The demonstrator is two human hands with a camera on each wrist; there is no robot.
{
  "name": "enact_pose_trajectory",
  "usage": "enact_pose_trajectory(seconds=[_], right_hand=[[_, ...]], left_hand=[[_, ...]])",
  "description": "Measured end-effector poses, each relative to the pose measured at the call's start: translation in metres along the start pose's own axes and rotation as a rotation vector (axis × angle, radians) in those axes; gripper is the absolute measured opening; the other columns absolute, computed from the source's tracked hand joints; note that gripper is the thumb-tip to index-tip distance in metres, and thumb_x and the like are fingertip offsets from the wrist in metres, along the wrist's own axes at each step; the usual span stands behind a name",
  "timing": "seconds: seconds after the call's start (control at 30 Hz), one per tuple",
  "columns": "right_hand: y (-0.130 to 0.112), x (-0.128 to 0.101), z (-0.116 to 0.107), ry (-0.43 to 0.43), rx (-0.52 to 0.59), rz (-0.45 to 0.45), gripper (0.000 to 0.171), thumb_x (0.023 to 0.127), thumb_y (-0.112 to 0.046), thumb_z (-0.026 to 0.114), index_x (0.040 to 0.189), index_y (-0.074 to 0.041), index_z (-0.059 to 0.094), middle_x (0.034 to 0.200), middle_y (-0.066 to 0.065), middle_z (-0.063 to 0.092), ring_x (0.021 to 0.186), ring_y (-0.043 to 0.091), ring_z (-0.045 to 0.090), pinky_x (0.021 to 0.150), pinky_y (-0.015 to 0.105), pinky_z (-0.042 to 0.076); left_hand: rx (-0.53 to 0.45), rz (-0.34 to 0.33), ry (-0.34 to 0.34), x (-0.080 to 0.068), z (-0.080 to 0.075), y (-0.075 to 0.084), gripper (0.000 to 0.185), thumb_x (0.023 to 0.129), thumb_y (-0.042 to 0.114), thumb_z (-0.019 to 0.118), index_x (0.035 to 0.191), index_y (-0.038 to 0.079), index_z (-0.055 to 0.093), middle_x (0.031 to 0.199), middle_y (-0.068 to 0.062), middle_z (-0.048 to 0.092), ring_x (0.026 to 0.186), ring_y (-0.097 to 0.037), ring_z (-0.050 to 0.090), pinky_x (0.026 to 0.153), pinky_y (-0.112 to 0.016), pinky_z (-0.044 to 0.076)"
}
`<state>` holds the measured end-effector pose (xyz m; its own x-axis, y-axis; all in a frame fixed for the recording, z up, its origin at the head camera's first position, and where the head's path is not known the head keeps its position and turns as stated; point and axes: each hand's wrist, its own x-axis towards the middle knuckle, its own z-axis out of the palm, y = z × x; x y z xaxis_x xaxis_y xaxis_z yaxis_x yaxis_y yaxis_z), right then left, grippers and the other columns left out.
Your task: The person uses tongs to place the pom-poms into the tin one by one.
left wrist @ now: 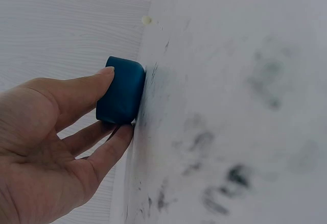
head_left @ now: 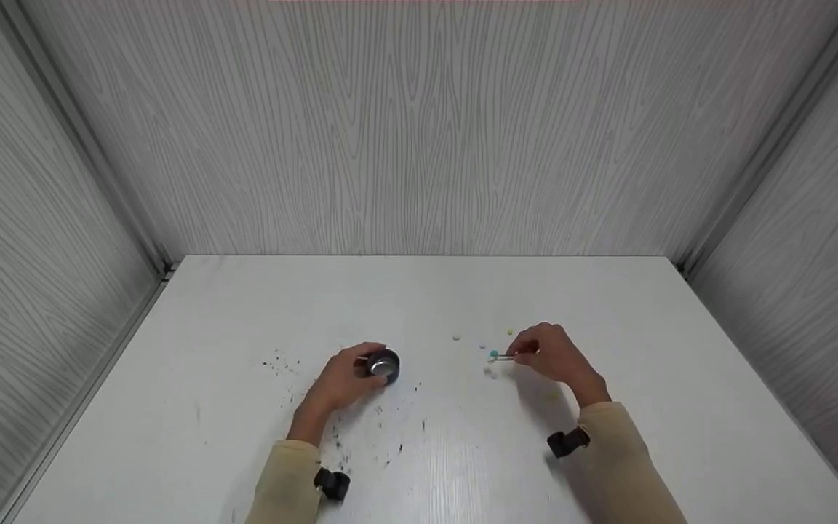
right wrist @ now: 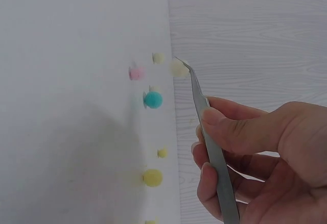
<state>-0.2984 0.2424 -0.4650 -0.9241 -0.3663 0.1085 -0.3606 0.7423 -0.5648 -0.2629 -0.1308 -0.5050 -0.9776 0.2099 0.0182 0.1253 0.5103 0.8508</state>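
Note:
My left hand (head_left: 346,380) grips a small round cup (head_left: 383,366), dark outside with a shiny metal inside. In the left wrist view the cup (left wrist: 121,90) looks dark blue, with the thumb on its near side and fingertips below. My right hand (head_left: 551,354) pinches bent-tip metal tweezers (right wrist: 212,147) between thumb and fingers. At the tweezers' tips is a cream ball (right wrist: 179,69), apparently caught between them. A teal ball (right wrist: 153,100), a pink ball (right wrist: 136,73) and a larger yellow ball (right wrist: 153,177) lie near the tweezers on the tabletop.
More small pale and yellow balls are scattered here, among them a yellow one (head_left: 510,332) and a pale one (head_left: 456,337). Dark smudges (head_left: 339,444) mark the white table (head_left: 419,291) around the left hand. Grey wood-grain panels (head_left: 419,131) enclose the back and sides.

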Motion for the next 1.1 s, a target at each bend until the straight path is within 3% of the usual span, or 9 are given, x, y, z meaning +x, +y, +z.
enact_pose_trajectory(seconds=[0.3,0.6,1.1], right_hand=[[-0.009,0.008,0.008,0.022,0.003,-0.041,0.014,0.089,0.003,0.075,0.095,-0.007,0.082,0.092,0.007,0.076,0.083,0.016,0.062,0.075,0.03,0.05],[-0.018,0.01,0.016,0.042,0.02,-0.09,0.015,0.089,0.004,0.075,0.095,-0.008,0.082,0.091,0.007,0.076,0.083,0.015,0.062,0.076,0.028,0.05],[-0.036,0.019,0.029,0.071,0.04,-0.132,0.015,0.089,0.004,0.075,0.094,-0.008,0.082,0.087,0.007,0.075,0.08,0.014,0.062,0.072,0.027,0.05]], left_hand=[[0.013,-0.017,0.013,-0.001,-0.001,-0.002,0.053,0.091,0.005,0.075,0.142,0.009,0.061,0.142,-0.02,0.062,0.128,-0.039,0.062,0.111,-0.056,0.049],[0.016,0.02,0.005,0.0,0.0,-0.003,0.053,0.092,0.006,0.074,0.142,0.007,0.06,0.142,-0.019,0.062,0.13,-0.041,0.061,0.111,-0.056,0.048],[0.019,0.019,0.003,-0.001,0.001,-0.003,0.053,0.092,0.007,0.075,0.142,0.007,0.06,0.142,-0.021,0.061,0.129,-0.041,0.061,0.111,-0.057,0.048]])
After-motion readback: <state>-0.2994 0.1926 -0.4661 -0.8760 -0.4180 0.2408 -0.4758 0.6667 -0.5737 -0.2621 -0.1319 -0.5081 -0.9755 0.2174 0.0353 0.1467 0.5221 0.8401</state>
